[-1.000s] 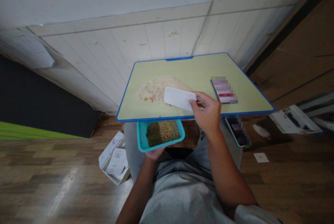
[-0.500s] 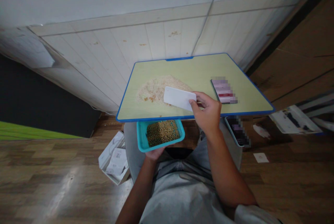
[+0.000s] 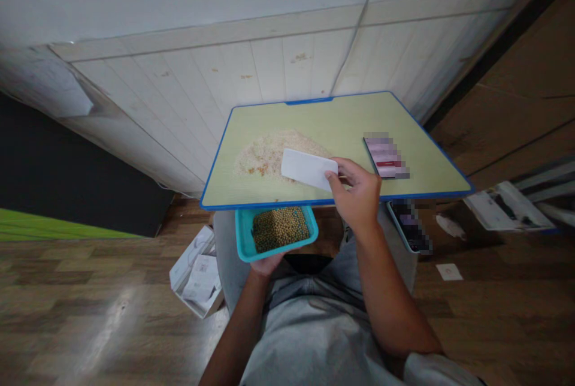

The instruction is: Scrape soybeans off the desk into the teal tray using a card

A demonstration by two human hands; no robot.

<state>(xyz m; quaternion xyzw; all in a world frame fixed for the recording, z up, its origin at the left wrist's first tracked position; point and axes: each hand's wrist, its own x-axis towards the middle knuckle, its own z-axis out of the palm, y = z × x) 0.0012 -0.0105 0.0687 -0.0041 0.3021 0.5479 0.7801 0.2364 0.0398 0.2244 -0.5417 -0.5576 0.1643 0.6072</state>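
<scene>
My right hand (image 3: pixel 359 194) pinches the right end of a flat white rectangular card (image 3: pixel 308 167), thumb on top. The card is over the near right part of a spread of pale rice-like grains (image 3: pixel 287 137), with a few orange-brown bits in it. These lie on a pale green tabletop (image 3: pixel 345 116) with a blue rim. Below the table's near edge, my left hand (image 3: pixel 267 264) supports a turquoise plastic tub (image 3: pixel 245 248) from underneath; its fingers are mostly hidden. Round yellowish-green beans (image 3: pixel 281 230) lie in the tub.
A phone (image 3: pixel 384 158) lies on the table's right side. Another phone (image 3: pixel 408 227) rests on the seat by my right leg. An open white box (image 3: pixel 197 272) with papers stands on the floor at left. A white wall (image 3: pixel 269 68) borders the table's far side.
</scene>
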